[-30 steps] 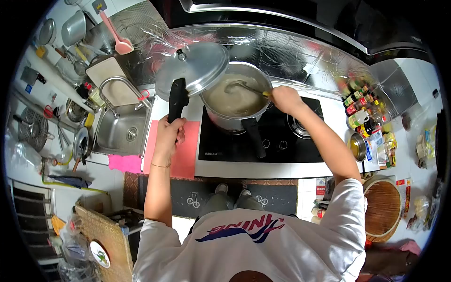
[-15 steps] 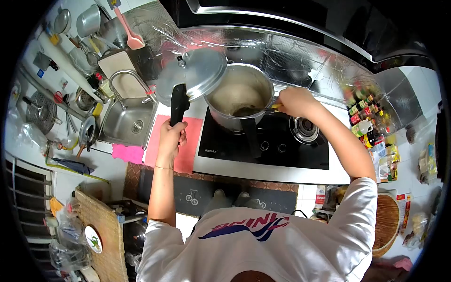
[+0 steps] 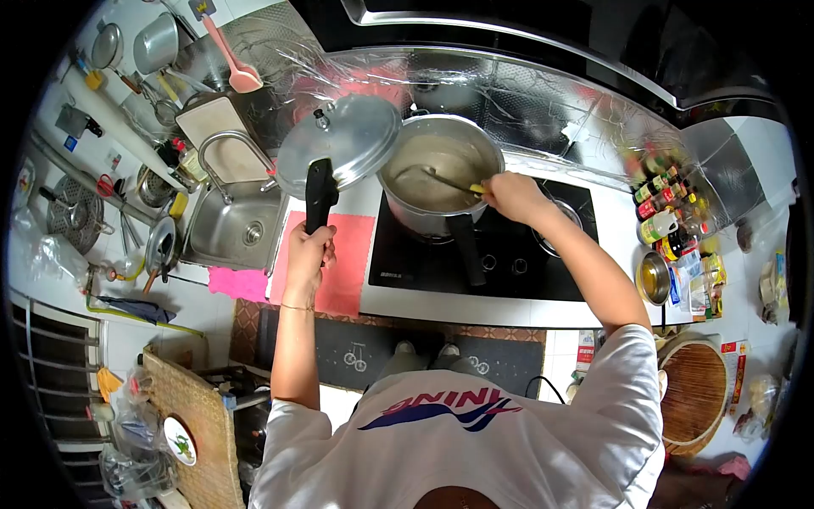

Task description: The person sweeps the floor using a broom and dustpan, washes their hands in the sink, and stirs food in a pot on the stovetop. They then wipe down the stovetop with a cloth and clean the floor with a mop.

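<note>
My left hand (image 3: 309,254) is wrapped round the black handle of a round metal lid (image 3: 343,140), which is raised just left of the pot and overlaps its rim slightly. The open metal pot (image 3: 424,219) stands on the black gas stove (image 3: 530,276), its own black handle pointing toward me. Inside lies a greyish, cloudy liquid (image 3: 445,153). Closed round the yellowish end of a ladle (image 3: 454,182), my right hand (image 3: 511,197) is over the pot's right rim. The ladle's head dips into the liquid.
A steel sink (image 3: 233,229) with a curved tap is at the left, beside a pink cloth (image 3: 339,271). Bottles (image 3: 657,225) and a metal bowl (image 3: 653,278) stand at the right. Pans and utensils hang at the far left. A range hood (image 3: 543,38) spans the top.
Since half a second ago, my right hand and the ladle have shifted within the pot, with the ladle's head now farther back. The lid stays raised in my left hand. The camera view has shifted slightly.
</note>
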### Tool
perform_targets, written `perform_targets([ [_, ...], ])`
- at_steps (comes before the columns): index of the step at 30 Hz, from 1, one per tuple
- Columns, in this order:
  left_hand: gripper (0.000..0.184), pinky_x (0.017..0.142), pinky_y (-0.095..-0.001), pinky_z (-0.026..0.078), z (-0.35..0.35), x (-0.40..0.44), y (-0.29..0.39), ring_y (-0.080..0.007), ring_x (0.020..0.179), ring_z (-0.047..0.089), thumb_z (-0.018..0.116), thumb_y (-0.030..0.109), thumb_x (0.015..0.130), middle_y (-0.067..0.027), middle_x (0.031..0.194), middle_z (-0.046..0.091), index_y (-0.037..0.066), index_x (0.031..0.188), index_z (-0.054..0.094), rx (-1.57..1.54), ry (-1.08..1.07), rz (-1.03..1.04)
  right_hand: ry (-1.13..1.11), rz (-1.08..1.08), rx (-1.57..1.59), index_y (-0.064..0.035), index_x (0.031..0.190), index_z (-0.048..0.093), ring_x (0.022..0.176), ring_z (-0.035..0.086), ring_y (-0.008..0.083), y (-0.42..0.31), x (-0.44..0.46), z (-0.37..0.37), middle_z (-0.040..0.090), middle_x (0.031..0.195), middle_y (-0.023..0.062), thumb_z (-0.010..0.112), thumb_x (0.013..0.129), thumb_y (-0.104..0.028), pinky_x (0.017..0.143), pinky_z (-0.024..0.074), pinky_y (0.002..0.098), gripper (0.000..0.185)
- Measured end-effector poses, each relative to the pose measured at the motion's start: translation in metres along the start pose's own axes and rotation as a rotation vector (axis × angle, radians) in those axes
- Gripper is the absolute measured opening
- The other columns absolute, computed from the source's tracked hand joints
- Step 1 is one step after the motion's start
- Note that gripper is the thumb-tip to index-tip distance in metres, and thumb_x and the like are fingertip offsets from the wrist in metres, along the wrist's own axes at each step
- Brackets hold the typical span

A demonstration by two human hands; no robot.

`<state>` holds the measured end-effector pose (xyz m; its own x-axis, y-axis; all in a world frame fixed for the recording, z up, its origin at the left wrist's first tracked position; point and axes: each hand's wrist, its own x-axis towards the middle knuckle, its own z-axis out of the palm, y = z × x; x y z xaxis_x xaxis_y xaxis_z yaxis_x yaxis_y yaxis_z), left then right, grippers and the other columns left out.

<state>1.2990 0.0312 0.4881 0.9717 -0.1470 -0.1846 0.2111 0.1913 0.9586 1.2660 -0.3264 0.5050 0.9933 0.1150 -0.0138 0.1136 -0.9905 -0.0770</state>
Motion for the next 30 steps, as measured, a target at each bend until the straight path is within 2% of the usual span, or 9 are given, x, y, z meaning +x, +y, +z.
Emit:
perform_targets([
  [5, 0.016, 0.032, -0.0241, 0.024, -0.005, 0.001, 0.0, -0.0081, 0.034, 0.034, 0.057, -0.001, 0.075, -0.0011, 0.05, 0.042, 0.004, 0.067, 0.045, 0.005, 0.003, 0.0, -0.116, -0.029, -0.046, 0.0004, 0.079, 0.065, 0.077, 0.063, 0.0347, -0.015, -0.029, -0.05, 0.065, 0.08, 0.0184, 0.062, 0.079, -0.021, 0.068, 0.0512, 0.0422, 0.021],
  [7, 0.016, 0.032, -0.0241, 0.024, -0.006, 0.001, 0.001, -0.0081, 0.034, 0.034, 0.057, -0.001, 0.075, -0.0008, 0.049, 0.041, 0.004, 0.065, 0.045, 0.025, 0.021, 0.003, -0.139, -0.016, -0.165, 0.0001, 0.078, 0.065, 0.076, 0.064, 0.034, -0.015, -0.036, -0.067, 0.065, 0.08, 0.0181, 0.063, 0.077, -0.019, 0.068, 0.0515, 0.0419, 0.019],
  [13, 0.016, 0.032, -0.0243, 0.024, -0.008, -0.002, 0.001, -0.0082, 0.033, 0.033, 0.056, -0.001, 0.076, -0.0006, 0.048, 0.04, 0.004, 0.065, 0.045, 0.018, 0.011, 0.002, -0.076, 0.029, -0.216, 0.0004, 0.082, 0.065, 0.076, 0.064, 0.034, 0.019, -0.014, -0.041, 0.065, 0.081, 0.019, 0.06, 0.078, -0.017, 0.066, 0.0518, 0.0425, 0.018],
  [15, 0.016, 0.032, -0.0244, 0.024, -0.007, -0.001, 0.0, -0.0082, 0.033, 0.032, 0.055, -0.001, 0.076, -0.0005, 0.048, 0.04, 0.004, 0.065, 0.045, 0.016, 0.018, 0.007, -0.024, 0.113, -0.115, 0.0009, 0.081, 0.064, 0.077, 0.064, 0.0344, 0.018, -0.003, -0.019, 0.065, 0.08, 0.0195, 0.059, 0.08, -0.018, 0.067, 0.0518, 0.0431, 0.02],
  [19, 0.015, 0.032, -0.0246, 0.024, -0.007, 0.0, 0.0, -0.008, 0.033, 0.032, 0.055, -0.001, 0.076, -0.0003, 0.048, 0.04, 0.003, 0.065, 0.045, 0.017, 0.029, 0.005, -0.002, 0.055, -0.012, -0.0002, 0.08, 0.065, 0.077, 0.064, 0.0344, 0.002, -0.009, -0.001, 0.064, 0.079, 0.0191, 0.06, 0.081, -0.021, 0.069, 0.051, 0.0432, 0.022],
  [23, 0.013, 0.032, -0.0243, 0.024, -0.006, 0.0, 0.002, -0.0079, 0.033, 0.032, 0.054, -0.001, 0.075, -0.0004, 0.048, 0.04, 0.003, 0.066, 0.046, 0.027, 0.038, -0.006, -0.074, -0.01, 0.009, -0.0004, 0.081, 0.065, 0.077, 0.064, 0.0345, -0.009, -0.03, -0.031, 0.064, 0.079, 0.0192, 0.061, 0.08, -0.021, 0.069, 0.0507, 0.0432, 0.021],
  [25, 0.011, 0.032, -0.0238, 0.024, -0.008, 0.001, 0.001, -0.0078, 0.034, 0.033, 0.055, -0.001, 0.075, -0.0003, 0.049, 0.041, 0.002, 0.067, 0.047, 0.024, 0.032, 0.023, -0.153, -0.036, -0.11, -0.0011, 0.081, 0.066, 0.078, 0.064, 0.034, -0.01, -0.034, -0.055, 0.065, 0.079, 0.0187, 0.063, 0.077, -0.018, 0.069, 0.0507, 0.0428, 0.018],
  [30, 0.009, 0.032, -0.0233, 0.025, -0.009, -0.004, 0.003, -0.0077, 0.034, 0.034, 0.055, -0.001, 0.075, -0.0003, 0.05, 0.042, 0.001, 0.07, 0.048, 0.025, 0.034, 0.022, -0.134, 0.013, -0.237, -0.0005, 0.079, 0.066, 0.08, 0.064, 0.0334, 0.016, -0.023, -0.067, 0.065, 0.081, 0.0186, 0.064, 0.076, -0.017, 0.07, 0.0515, 0.0416, 0.017],
])
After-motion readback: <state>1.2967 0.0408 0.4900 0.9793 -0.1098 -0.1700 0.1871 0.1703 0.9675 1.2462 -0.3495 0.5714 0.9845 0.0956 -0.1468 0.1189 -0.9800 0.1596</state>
